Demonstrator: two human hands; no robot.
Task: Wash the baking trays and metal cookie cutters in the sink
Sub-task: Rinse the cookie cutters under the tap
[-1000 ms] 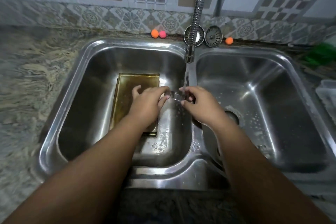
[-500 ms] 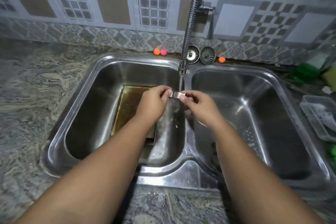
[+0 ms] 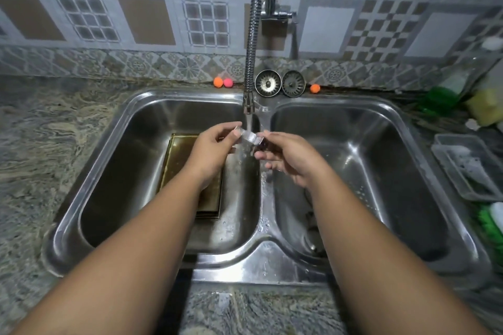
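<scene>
One small metal cookie cutter (image 3: 251, 139) is held pinched at its left end by the fingertips of the left hand (image 3: 215, 149) and at its right end by those of the right hand (image 3: 288, 156). It is kept in the water running from the faucet (image 3: 249, 105), over the inner edge of the left basin of the sink (image 3: 261, 261). A brownish baking tray (image 3: 178, 160) lies flat in the left basin, partly hidden by the left forearm. Two strainer plugs (image 3: 268, 83) are noted at the surface's back edge, and a clear plastic container (image 3: 462, 168) at its right edge.
</scene>
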